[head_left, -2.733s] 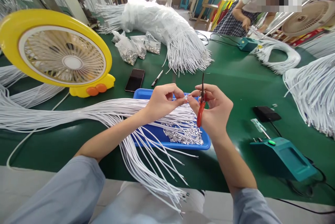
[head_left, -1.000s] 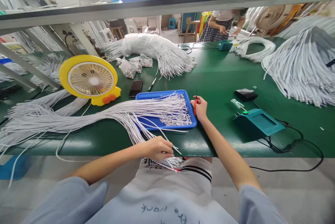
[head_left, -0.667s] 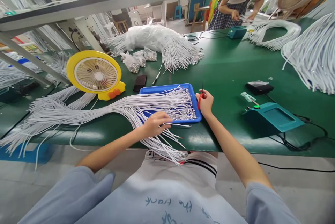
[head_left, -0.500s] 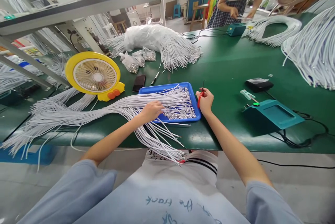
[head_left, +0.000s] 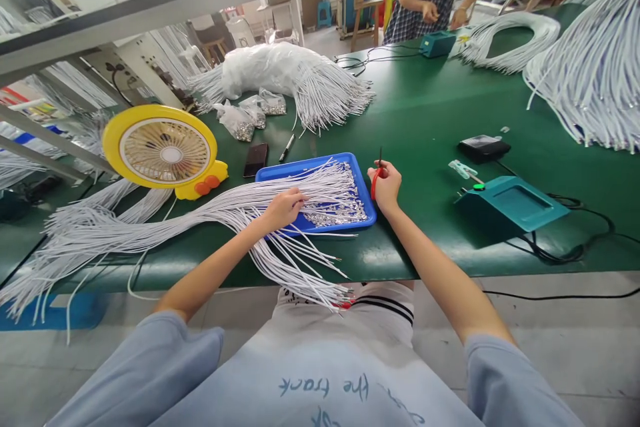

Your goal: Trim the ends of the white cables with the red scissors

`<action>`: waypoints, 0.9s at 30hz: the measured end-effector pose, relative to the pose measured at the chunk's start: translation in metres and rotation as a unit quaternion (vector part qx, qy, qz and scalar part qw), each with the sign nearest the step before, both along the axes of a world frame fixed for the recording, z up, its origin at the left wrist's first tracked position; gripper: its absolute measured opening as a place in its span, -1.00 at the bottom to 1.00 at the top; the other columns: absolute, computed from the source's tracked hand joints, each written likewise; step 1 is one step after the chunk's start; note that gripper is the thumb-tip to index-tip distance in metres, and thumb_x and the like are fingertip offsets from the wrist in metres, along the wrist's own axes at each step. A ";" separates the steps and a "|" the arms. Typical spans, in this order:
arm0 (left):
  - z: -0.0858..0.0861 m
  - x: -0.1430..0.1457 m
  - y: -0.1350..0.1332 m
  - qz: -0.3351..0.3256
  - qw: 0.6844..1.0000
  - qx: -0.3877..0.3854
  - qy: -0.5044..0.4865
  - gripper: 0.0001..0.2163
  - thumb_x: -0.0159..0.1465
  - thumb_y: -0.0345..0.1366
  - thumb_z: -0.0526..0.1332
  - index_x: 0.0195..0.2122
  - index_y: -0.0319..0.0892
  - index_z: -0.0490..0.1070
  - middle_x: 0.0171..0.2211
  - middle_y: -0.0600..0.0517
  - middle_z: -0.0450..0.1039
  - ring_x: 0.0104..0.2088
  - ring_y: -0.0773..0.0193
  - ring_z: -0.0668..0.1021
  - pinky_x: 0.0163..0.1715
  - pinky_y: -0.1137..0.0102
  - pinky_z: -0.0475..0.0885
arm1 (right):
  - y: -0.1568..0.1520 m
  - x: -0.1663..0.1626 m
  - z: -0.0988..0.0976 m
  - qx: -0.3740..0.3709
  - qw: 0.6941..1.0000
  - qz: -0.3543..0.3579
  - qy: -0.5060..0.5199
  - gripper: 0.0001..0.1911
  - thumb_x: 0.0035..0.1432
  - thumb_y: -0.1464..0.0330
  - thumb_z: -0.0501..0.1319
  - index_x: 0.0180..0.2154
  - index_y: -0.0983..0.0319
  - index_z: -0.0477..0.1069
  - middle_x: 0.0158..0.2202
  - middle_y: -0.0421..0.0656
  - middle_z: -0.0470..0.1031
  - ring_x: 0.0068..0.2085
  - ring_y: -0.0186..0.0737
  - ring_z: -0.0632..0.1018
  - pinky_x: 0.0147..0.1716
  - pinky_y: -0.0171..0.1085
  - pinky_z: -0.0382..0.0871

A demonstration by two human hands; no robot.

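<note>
My left hand [head_left: 284, 209] is over the near side of the blue tray [head_left: 371, 214], its fingers pinched together among the white wires [head_left: 225, 204]. What lies between those fingertips is too small to make out. The wires run from the left across the tray, and a lower bunch hangs over the table's front edge by my lap. Small shiny metal terminals [head_left: 335, 216] lie in the tray. Just right of it, my right hand [head_left: 388, 187] is closed around red-handled scissors [head_left: 374, 182], their dark blades pointing away from me.
A yellow fan [head_left: 210, 147] stands left, with a phone [head_left: 255, 160] and a pen [head_left: 287, 148] beyond the tray. Bagged wires [head_left: 270, 70] and terminal bags [head_left: 237, 122] lie behind. At right are a teal device [head_left: 515, 207] and a black box [head_left: 484, 146]. A co-worker [head_left: 425, 0] stands opposite.
The view has shifted slightly, so most things sit further left. My left hand stays at the wires and my right keeps the scissors. The co-worker's hands have moved slightly.
</note>
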State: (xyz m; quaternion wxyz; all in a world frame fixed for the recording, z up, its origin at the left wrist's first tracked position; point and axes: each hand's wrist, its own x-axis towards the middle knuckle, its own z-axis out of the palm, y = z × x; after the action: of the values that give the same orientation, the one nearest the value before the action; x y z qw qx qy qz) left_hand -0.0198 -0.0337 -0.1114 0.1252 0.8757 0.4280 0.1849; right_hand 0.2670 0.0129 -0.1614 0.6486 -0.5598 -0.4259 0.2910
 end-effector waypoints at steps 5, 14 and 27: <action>0.018 0.004 -0.001 -0.036 0.995 -0.023 -0.086 -0.84 0.28 -0.38 0.13 -0.29 -0.28 0.50 -0.40 0.00 0.40 -0.49 0.39 0.37 -0.46 0.49 0.32 | 0.001 0.001 0.001 0.003 1.000 -0.011 0.005 -0.69 -0.07 0.28 0.24 -0.24 0.28 0.42 -0.50 -0.27 0.38 -0.51 -0.39 0.32 -0.46 -0.33 0.24; 0.046 0.039 -0.007 -0.160 0.969 -0.060 -0.178 -0.83 0.30 -0.35 0.16 -0.37 -0.27 0.51 -0.48 0.01 0.41 -0.49 0.40 0.39 -0.47 0.50 0.29 | -0.001 0.003 0.005 0.013 1.000 -0.028 -0.002 -0.72 -0.08 0.30 0.25 -0.26 0.27 0.40 -0.51 -0.27 0.40 -0.50 -0.36 0.40 -0.43 -0.30 0.31; 0.102 0.017 0.021 -0.123 0.951 0.032 -0.283 -0.89 0.18 -0.46 0.22 -0.49 -0.25 0.47 -0.54 0.06 0.41 -0.50 0.41 0.36 -0.44 0.47 0.28 | -0.028 -0.072 0.135 0.159 0.975 0.153 -0.002 -0.77 0.19 0.16 0.18 -0.18 0.12 0.27 -0.23 -0.18 0.58 -0.29 -0.30 0.57 -0.36 -0.30 0.47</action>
State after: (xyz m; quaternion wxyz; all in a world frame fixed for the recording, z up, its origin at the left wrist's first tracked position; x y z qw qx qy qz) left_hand -0.0030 -0.0127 -0.0093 0.2353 0.8366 0.2579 0.4222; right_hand 0.1945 -0.0156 -0.0267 0.6762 -0.3783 -0.5484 0.3146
